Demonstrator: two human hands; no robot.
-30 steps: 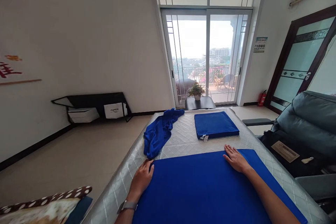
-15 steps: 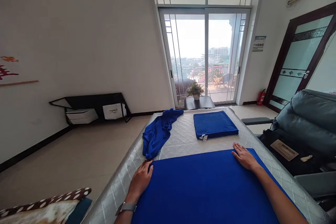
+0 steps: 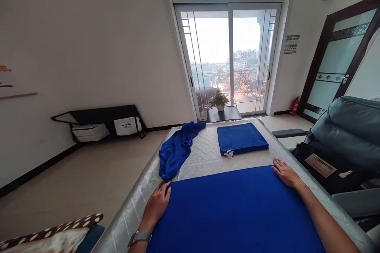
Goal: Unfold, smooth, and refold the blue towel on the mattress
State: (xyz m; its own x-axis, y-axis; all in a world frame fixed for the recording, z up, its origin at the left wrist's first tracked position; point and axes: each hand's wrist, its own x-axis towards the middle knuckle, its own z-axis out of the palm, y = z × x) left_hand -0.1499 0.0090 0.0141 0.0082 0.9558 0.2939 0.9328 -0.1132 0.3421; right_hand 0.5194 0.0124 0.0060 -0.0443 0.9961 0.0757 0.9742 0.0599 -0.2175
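Observation:
A smooth blue cloth (image 3: 231,209) lies spread flat over the near part of a quilted silver-white mattress (image 3: 202,162). My left hand (image 3: 158,201) rests at the cloth's far left corner, fingers extended, with a watch on the wrist. At the far right corner my right hand (image 3: 285,172) lies flat on the cloth's edge, fingers stretched forward. Beyond the cloth sits a neat stack of folded blue cloths (image 3: 242,137) with white tags at its front edge. A crumpled blue cloth (image 3: 176,151) lies left of the stack, near my left fingertips.
A dark chair with a potted plant (image 3: 219,101) stands past the mattress, before the glass sliding door (image 3: 213,59). At right is a dark leather armchair (image 3: 350,130) holding a black bag (image 3: 317,164). A black frame with white boxes (image 3: 126,125) lies along the left wall.
My right hand has slid right, out to the cloth's right corner. My left hand stays at the left corner. The camera view has shifted slightly.

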